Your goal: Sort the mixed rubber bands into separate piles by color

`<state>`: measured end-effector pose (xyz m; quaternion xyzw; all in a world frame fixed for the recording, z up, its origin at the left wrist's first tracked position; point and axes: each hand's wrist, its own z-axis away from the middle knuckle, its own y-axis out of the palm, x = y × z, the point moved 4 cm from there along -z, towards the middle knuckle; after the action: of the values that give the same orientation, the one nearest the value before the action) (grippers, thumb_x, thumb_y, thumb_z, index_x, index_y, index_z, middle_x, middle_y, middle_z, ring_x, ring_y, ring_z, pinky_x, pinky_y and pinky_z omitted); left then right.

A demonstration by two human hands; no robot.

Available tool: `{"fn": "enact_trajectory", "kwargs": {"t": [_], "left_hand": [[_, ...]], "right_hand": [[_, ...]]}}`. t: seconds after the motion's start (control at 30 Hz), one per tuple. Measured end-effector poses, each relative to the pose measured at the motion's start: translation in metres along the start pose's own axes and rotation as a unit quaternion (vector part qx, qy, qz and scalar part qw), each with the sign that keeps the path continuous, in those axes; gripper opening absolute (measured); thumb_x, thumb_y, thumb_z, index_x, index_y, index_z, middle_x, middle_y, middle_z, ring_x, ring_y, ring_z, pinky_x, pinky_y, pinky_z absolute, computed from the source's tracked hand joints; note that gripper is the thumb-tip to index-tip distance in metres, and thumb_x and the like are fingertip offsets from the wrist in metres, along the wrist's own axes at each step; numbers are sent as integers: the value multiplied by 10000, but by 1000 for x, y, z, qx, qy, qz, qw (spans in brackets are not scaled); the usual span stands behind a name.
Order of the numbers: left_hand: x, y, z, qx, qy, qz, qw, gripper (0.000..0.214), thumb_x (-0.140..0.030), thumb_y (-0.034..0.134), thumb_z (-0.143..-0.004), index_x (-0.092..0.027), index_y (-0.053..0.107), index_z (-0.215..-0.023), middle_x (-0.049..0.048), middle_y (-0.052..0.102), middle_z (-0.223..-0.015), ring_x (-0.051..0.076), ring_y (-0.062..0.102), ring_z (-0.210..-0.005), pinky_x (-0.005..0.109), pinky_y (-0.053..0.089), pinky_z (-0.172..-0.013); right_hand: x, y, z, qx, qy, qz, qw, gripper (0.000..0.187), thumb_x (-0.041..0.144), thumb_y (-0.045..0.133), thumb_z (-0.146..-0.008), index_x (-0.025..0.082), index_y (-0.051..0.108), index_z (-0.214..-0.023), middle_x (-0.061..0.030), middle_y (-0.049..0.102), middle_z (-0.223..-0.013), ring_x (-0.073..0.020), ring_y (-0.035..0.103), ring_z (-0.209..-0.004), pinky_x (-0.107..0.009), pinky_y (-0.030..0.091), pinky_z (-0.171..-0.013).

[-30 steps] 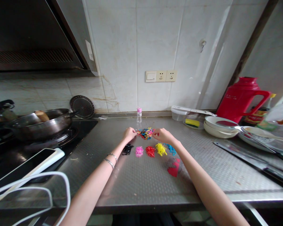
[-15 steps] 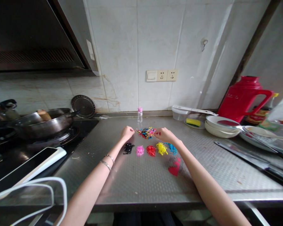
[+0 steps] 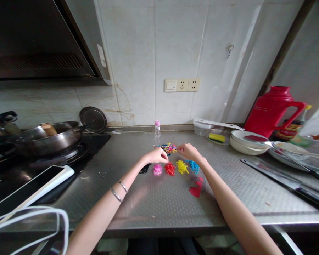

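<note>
A mixed heap of small coloured bands (image 3: pixel 169 147) lies on the steel counter (image 3: pixel 159 202). In front of it sit sorted piles: black (image 3: pixel 144 168), pink (image 3: pixel 157 169), red (image 3: pixel 170 169), yellow (image 3: pixel 181 166) and blue (image 3: pixel 193 166). My left hand (image 3: pixel 157 156) hovers over the pink and red piles, fingers pinched together on something too small to name. My right hand (image 3: pixel 188 151) is at the right edge of the mixed heap, fingers pinched. A small clear bottle with a pink cap (image 3: pixel 157 129) stands behind the heap.
A red shape (image 3: pixel 196 189) lies by my right forearm. A wok (image 3: pixel 44 138) sits on the stove at left, a tablet (image 3: pixel 32 191) and white cable (image 3: pixel 29 223) near it. Bowls (image 3: pixel 246 141), a red thermos (image 3: pixel 273 110) and a knife (image 3: pixel 284 180) crowd the right.
My left hand has moved right and toward me, from the left side of the mixed heap to above the pink and red piles. My right hand has stayed by the heap.
</note>
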<state>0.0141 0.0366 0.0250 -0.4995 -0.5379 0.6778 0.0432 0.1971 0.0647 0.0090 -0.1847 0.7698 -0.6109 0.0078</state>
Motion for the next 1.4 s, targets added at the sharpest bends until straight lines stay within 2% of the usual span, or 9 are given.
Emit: {"fn": "enact_trajectory", "kwargs": {"t": [0.07,0.23,0.47,0.57,0.73,0.93,1.1,1.4], "left_hand": [[0,7,0,27,-8,-1,1000,194,-204,544,-639,-107,702,-699,32,653,-620,95,497,-504,186,338,-480],[6,16,-2,55,-11,5,998,197,-208,561,-636,-93,699,-717,42,659,-651,86,495,-516,179,343,-497],[8,13,-2,63,1,38,997,216,-222,597,-635,-97,689,-786,50,662,-708,106,537,-592,189,374,-548],[14,3,-2,31,-4,54,998,230,-253,605,-642,-101,688,-793,47,658,-705,114,541,-612,198,380,-566],[40,-22,1,-80,-34,112,990,238,-279,615,-644,-94,688,-775,60,662,-746,118,544,-654,219,401,-633],[58,-43,15,-197,-133,119,964,248,-289,591,-669,-83,686,-769,36,614,-605,81,458,-521,203,339,-508],[64,-44,19,-227,-163,124,952,227,-280,598,-657,-85,685,-735,13,571,-531,69,416,-473,200,303,-470],[75,-41,16,-223,-164,123,953,240,-293,579,-672,-86,680,-741,2,547,-510,59,385,-444,197,280,-451]], "right_hand": [[-3,1,0,-1,7,11,1000,259,317,445,-781,256,673,-887,-40,672,-837,-154,599,-768,-194,359,-574],[-9,4,0,12,39,32,999,292,331,413,-795,250,678,-888,-52,674,-845,-163,602,-793,-199,368,-604],[-6,10,0,10,49,3,999,273,341,454,-782,272,660,-947,-37,668,-884,-166,591,-821,-200,381,-625],[-1,13,-1,11,28,4,1000,265,319,508,-755,278,646,-978,-31,656,-920,-163,578,-843,-197,385,-648],[7,15,-1,-6,-31,20,999,237,290,469,-788,272,656,-932,-36,633,-958,-162,551,-904,-196,380,-665],[10,18,-5,-7,-29,27,999,250,293,438,-814,267,659,-928,-43,632,-949,-166,546,-906,-196,371,-638],[9,20,-7,-7,-31,32,999,237,297,436,-824,251,649,-917,-42,627,-958,-164,544,-919,-195,371,-642],[10,23,-6,13,-22,52,998,229,293,394,-847,201,595,-910,-60,594,-990,-139,540,-883,-191,364,-656]]}}
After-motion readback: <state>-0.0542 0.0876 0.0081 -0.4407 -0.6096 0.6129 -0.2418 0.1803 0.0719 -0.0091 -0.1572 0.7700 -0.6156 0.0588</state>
